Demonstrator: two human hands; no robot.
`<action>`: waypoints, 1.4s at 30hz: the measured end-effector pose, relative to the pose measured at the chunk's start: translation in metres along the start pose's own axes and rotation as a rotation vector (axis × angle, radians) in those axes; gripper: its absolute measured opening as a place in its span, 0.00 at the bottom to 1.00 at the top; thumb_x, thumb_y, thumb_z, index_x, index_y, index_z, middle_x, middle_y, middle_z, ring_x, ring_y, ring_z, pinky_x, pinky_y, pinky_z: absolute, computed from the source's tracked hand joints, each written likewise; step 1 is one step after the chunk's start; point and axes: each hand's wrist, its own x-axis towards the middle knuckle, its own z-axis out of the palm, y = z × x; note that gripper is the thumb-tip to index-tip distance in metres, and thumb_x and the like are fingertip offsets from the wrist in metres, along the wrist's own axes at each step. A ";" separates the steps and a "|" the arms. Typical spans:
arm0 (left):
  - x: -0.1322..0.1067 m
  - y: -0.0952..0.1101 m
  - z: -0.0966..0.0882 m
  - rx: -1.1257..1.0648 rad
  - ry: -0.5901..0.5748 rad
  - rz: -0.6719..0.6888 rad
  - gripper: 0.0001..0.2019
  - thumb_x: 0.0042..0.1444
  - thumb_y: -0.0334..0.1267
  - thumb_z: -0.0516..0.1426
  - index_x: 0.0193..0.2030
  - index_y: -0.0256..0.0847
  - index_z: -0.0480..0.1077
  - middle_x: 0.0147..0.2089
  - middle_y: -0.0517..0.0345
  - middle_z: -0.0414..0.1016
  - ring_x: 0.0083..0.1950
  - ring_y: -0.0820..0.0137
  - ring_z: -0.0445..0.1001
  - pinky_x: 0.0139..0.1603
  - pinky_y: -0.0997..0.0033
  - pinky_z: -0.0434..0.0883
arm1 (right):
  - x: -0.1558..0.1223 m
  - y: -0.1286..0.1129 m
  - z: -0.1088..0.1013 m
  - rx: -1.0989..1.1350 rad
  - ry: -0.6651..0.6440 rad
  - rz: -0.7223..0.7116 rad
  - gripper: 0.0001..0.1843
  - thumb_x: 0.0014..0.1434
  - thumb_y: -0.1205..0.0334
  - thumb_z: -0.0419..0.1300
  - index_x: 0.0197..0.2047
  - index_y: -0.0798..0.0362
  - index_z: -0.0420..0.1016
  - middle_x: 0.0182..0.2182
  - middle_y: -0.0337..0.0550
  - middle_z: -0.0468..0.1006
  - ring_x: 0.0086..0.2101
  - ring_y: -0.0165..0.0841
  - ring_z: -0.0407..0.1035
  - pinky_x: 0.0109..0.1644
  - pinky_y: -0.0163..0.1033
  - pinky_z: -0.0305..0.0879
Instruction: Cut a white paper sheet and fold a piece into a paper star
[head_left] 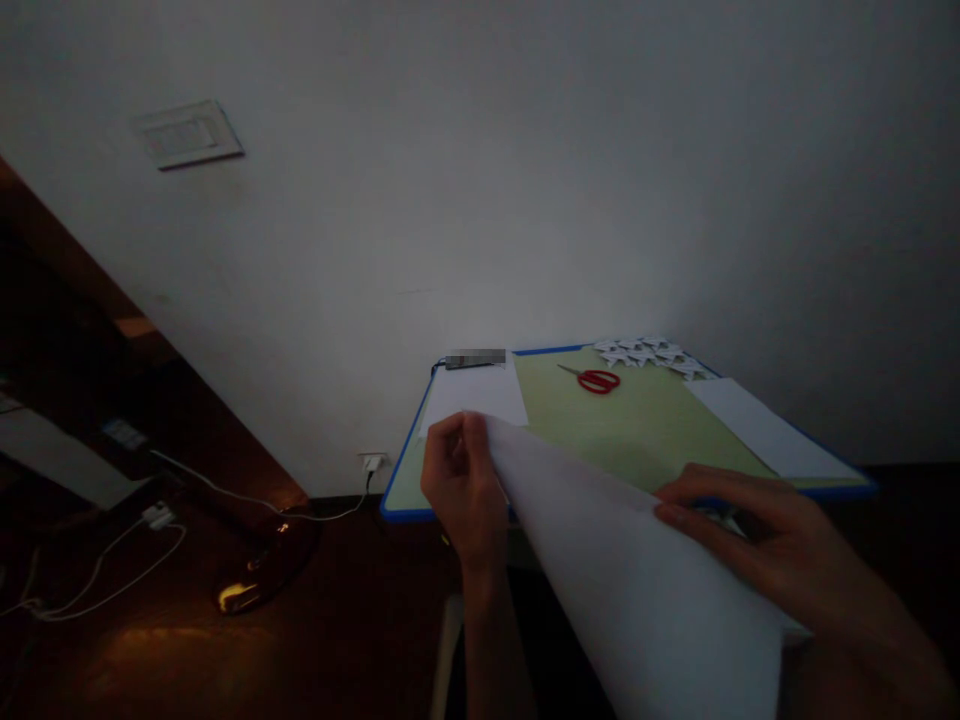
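A large white paper sheet (637, 590) is lifted in front of me, above the near edge of a small table (405, 480) with a blue rim and a green top. My left hand (461, 490) pinches the sheet's upper corner with closed fingers. At the sheet's right edge, my right hand (757, 535) holds the paper between thumb and fingers. Red-handled scissors (596, 380) lie on the green top beyond the hands. Several white cut-paper snowflakes (649, 353) sit at the table's far edge.
Two more white sheets lie on the table, one at far left (476, 395) and one at right (769, 425). A dark bar-shaped device (474, 359) lies at the far edge. White cables and a charger (157, 515) trail over the dark floor at left. A wall stands close behind.
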 end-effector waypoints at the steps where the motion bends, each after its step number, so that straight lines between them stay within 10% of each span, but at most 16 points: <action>1: 0.000 0.000 0.001 0.030 -0.002 0.006 0.13 0.65 0.48 0.63 0.39 0.40 0.76 0.35 0.58 0.78 0.34 0.70 0.75 0.33 0.73 0.69 | 0.000 0.000 0.000 -0.003 -0.001 0.000 0.15 0.64 0.43 0.67 0.34 0.44 0.86 0.34 0.40 0.87 0.35 0.38 0.82 0.37 0.36 0.80; 17: 0.004 -0.002 0.000 0.050 0.078 0.051 0.13 0.68 0.47 0.61 0.39 0.40 0.74 0.34 0.60 0.75 0.34 0.72 0.74 0.33 0.74 0.70 | 0.003 -0.004 0.000 -0.030 0.033 0.007 0.18 0.64 0.41 0.66 0.32 0.44 0.86 0.32 0.41 0.87 0.33 0.38 0.82 0.38 0.38 0.80; 25: 0.014 -0.003 0.000 -0.304 0.051 -0.072 0.13 0.65 0.48 0.64 0.38 0.41 0.71 0.28 0.67 0.66 0.25 0.77 0.66 0.23 0.77 0.70 | 0.000 0.013 -0.007 -0.105 0.149 0.017 0.17 0.63 0.42 0.67 0.33 0.45 0.85 0.33 0.41 0.87 0.35 0.41 0.82 0.40 0.41 0.81; 33: 0.006 -0.011 -0.002 -0.280 -0.324 -0.119 0.19 0.67 0.56 0.60 0.48 0.41 0.80 0.41 0.51 0.80 0.39 0.68 0.78 0.35 0.70 0.76 | -0.002 0.011 -0.002 -0.089 0.194 -0.030 0.10 0.64 0.48 0.68 0.36 0.44 0.85 0.35 0.40 0.87 0.36 0.39 0.82 0.40 0.39 0.80; 42: 0.002 -0.004 0.001 -0.434 -0.370 -0.303 0.16 0.54 0.52 0.70 0.39 0.40 0.82 0.34 0.56 0.78 0.33 0.70 0.73 0.35 0.72 0.71 | 0.002 0.005 0.001 -0.029 0.111 -0.009 0.11 0.63 0.48 0.68 0.34 0.44 0.86 0.34 0.39 0.88 0.35 0.37 0.82 0.40 0.38 0.80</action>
